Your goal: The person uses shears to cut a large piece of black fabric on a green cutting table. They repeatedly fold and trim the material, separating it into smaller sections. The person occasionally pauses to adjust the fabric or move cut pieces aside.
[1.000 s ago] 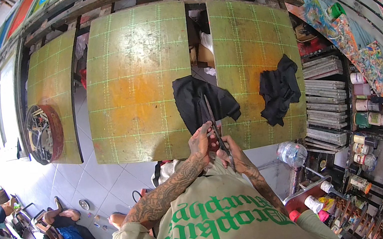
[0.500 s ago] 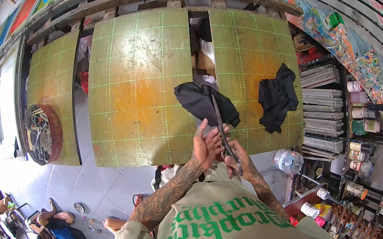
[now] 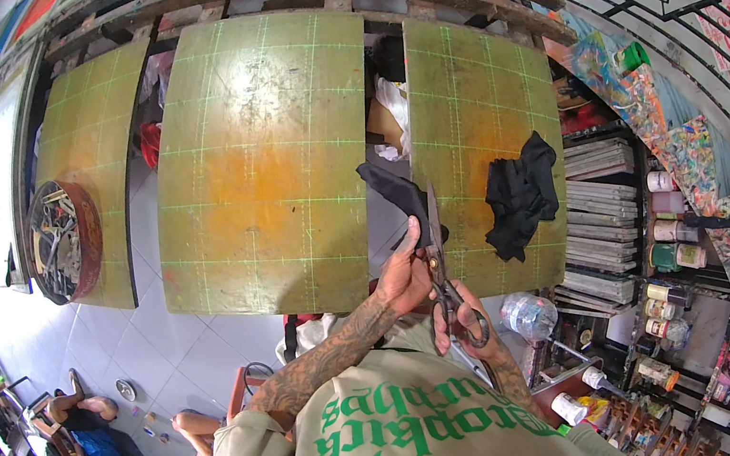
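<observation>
My left hand [image 3: 405,279] is closed on a piece of black cloth [image 3: 390,187], its thumb pointing up along it. The cloth stands up from the fist in a narrow strip, over the gap between the middle and right boards. In my right hand [image 3: 463,304] is a pair of large dark scissors [image 3: 435,216], gripped by the handles close to my shirt. Their blades point away from me, just right of the cloth. Whether the blades touch the cloth I cannot tell. A second black cloth [image 3: 520,197] lies crumpled on the right board [image 3: 468,66].
A wide middle board [image 3: 262,245] with green grid lines lies ahead. On the left board stands a round tub [image 3: 89,240] of tools. Stacked frames [image 3: 600,218] and paint jars line the right side. A clear plastic bottle [image 3: 529,316] is nearby. People sit at the lower left.
The cloth in my left hand has drawn in from a wide spread to a narrow strip. The scissors have turned, so their handle loops now show. The view has shifted slightly.
</observation>
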`<control>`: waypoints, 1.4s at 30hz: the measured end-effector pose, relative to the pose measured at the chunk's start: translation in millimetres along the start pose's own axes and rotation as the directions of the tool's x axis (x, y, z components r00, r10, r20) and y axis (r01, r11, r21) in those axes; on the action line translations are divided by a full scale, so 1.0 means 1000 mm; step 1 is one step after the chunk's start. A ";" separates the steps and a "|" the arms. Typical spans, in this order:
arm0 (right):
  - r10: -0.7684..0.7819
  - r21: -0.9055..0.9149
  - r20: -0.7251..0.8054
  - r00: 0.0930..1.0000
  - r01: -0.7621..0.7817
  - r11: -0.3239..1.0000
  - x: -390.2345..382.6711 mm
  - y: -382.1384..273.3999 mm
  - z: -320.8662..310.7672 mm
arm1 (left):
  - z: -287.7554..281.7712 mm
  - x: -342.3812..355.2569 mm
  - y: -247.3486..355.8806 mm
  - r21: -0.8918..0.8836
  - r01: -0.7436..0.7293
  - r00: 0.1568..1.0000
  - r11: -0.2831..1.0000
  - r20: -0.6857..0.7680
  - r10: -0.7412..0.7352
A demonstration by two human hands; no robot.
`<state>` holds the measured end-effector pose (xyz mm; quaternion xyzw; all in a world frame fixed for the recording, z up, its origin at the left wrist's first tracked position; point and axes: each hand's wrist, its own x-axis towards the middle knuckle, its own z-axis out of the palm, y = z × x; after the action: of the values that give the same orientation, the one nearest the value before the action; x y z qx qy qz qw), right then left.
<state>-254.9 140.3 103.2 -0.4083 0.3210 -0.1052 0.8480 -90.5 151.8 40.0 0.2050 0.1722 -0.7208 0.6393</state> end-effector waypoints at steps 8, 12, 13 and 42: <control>0.029 0.463 0.200 0.979 -0.121 0.878 -0.025 0.017 -0.028 | 0.008 -0.023 -0.007 0.420 -0.042 0.913 0.906 -0.352 0.206; 0.188 0.340 0.093 0.978 -0.209 0.917 -0.035 -0.020 0.003 | 0.000 -0.031 -0.012 0.502 0.051 0.900 0.863 -0.398 0.178; 0.190 0.334 0.079 0.979 -0.206 0.920 -0.037 -0.020 0.003 | -0.003 -0.033 -0.012 0.503 0.106 0.916 0.857 -0.385 0.113; 0.299 0.544 -0.034 0.954 -0.233 0.806 -0.053 -0.004 -0.014 | -0.017 -0.044 -0.024 0.672 0.041 0.997 0.739 -0.077 0.014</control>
<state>-304.4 152.5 124.2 -0.1000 0.3824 -0.0943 0.9137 -108.3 201.2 47.5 0.4483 -0.0738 -0.7305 0.5099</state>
